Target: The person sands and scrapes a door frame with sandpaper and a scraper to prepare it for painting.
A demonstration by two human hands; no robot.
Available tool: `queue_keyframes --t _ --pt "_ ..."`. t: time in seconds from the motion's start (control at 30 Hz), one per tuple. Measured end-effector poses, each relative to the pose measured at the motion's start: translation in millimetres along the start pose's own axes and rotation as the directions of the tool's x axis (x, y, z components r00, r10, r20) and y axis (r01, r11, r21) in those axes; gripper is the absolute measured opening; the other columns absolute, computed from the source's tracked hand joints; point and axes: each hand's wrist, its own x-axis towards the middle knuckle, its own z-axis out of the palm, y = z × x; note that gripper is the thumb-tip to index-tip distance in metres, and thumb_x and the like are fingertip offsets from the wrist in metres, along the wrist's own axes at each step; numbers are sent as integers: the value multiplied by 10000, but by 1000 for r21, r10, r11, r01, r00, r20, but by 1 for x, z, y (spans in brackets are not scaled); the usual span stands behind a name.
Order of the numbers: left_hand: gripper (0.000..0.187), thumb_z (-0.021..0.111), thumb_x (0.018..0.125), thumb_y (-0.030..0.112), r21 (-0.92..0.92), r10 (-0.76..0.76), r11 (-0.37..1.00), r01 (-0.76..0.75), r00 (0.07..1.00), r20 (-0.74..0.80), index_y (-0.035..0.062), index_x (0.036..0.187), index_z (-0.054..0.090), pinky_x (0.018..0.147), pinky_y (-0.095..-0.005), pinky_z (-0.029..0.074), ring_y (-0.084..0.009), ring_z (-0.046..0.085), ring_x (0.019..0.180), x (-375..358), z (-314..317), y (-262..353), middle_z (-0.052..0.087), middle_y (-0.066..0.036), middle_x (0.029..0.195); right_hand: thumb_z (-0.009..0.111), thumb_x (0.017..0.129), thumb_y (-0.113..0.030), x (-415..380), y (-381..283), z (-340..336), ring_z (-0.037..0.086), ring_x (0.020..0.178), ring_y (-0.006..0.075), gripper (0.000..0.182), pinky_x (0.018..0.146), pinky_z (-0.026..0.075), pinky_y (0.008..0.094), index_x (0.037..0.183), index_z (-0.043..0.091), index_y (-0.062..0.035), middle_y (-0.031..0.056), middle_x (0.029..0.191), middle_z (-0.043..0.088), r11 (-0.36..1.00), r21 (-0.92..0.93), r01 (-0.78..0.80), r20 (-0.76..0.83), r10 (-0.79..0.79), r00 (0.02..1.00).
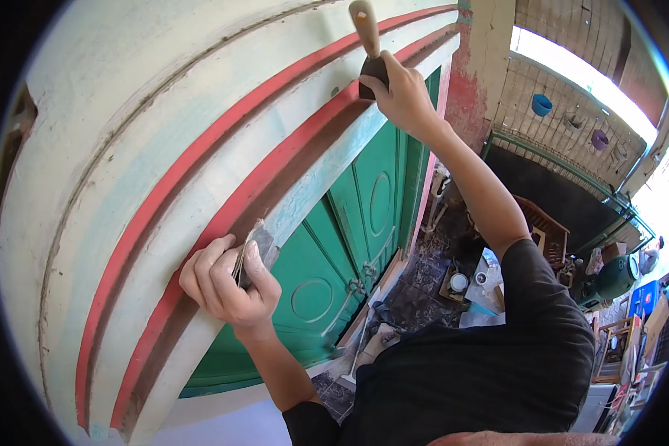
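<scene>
One wooden-handled tool [366, 28] stands at the lower of two red bands [233, 207], the right hand [407, 97] closed round its dark base and hiding part of it. Well apart, the left hand [234, 286] clasps one flat grey piece [259, 241], mostly covered by fingers; below both hands, the arms partly block a green door [308, 327].

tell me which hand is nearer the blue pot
Right. In the picture, the right hand is left of the blue pot; the left hand is lower and much farther left.
</scene>
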Motion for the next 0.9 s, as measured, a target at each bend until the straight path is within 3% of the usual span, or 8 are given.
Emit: queue_keyframes --t 0.1,0.23,0.33,0.37,0.4,0.63,0.83,0.9 --pt "164 684 982 122 -6 -15 1000 14 999 -29 16 882 609 775 -429 492 -307 613 881 4 -16 0 691 -119 906 703 985 -164 -14 -11 16 706 742 451 234 640 552 495 1100 555 -23 217 793 705 997 -64 46 9 -46 999" --pt "180 706 976 148 -129 -39 991 26 995 -96 29 893 600 691 -382 489 -267 616 758 -3 -23 -15 687 -93 826 725 975 -176 -33 -60 25 717 751 437 243 656 557 473 1085 577 -18 209 823 724 972 156 177 125 -197 972" --pt "162 708 963 79 -255 -73 966 48 993 -89 3 901 579 595 -367 488 -272 621 670 -8 -19 -24 675 -117 778 707 970 -181 -20 -38 18 680 685 476 241 611 540 533 1091 548 -46 227 746 686 990 38 138 -20 -138 990" --pt "161 709 958 56 -347 -125 933 91 989 -78 -3 897 572 572 -362 486 -275 621 652 -8 -17 -24 671 -124 770 687 985 -188 -11 -28 5 694 722 470 229 630 546 533 1081 539 -41 226 749 689 998 16 -63 52 62 997" --pt "155 709 953 31 -361 -120 928 89 991 -63 -17 905 570 546 -360 484 -281 619 619 -8 -20 -24 666 -131 758 685 985 -182 -11 -9 9 695 730 469 226 633 545 535 1069 533 -38 228 760 691 999 -33 -21 1 21 1000" --pt "151 713 951 28 -385 -116 919 86 992 -57 -22 913 576 554 -363 489 -281 623 628 1 -13 -20 666 -128 759 693 978 -142 -33 -65 16 689 725 468 210 620 539 511 1063 539 -26 234 776 693 982 85 168 69 -174 982" --pt "151 726 940 20 -378 -90 924 56 993 -75 -22 913 583 547 -365 485 -278 628 631 0 -13 -21 665 -119 759 692 987 -151 -11 -26 8 712 713 433 213 605 549 500 1027 530 -18 204 782 712 993 -114 29 -24 -32 999" --pt "150 726 942 25 -395 -80 918 42 994 -79 -22 917 586 545 -363 483 -278 629 631 2 -11 -21 665 -114 758 698 987 -151 -24 -32 17 706 719 433 209 608 541 507 1005 525 -36 203 788 704 987 -78 138 -38 -141 989"
